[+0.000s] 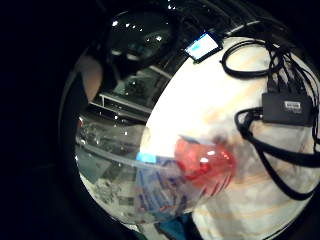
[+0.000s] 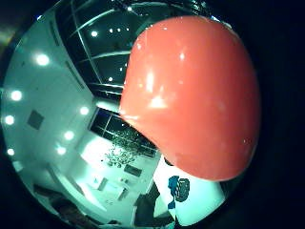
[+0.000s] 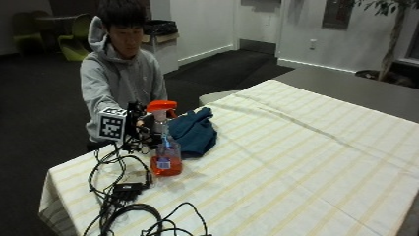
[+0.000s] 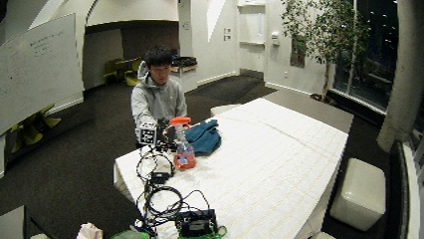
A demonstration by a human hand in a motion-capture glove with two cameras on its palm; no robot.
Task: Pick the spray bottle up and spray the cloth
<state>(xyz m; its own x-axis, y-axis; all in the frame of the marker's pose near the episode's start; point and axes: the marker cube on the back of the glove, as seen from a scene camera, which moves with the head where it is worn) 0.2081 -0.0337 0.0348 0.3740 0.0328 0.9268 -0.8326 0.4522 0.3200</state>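
A clear spray bottle (image 3: 165,158) with orange liquid and an orange spray head (image 3: 161,105) stands upright near the table's front left corner. My gloved right hand (image 3: 147,126) grips its neck just under the head. The orange head (image 2: 190,95) fills much of the thumb side palm view. The little finger side palm view looks down the bottle (image 1: 200,165) to its orange base over the tablecloth. A dark blue cloth (image 3: 194,131) lies bunched on the table just behind and to the right of the bottle. I cannot tell whether the bottle's base touches the table.
A striped cream tablecloth (image 3: 301,147) covers the table. Black cables (image 3: 118,167) and a small black hub box (image 3: 128,188) lie at the front left corner beside the bottle. A small lit device (image 1: 202,46) lies at the table's edge.
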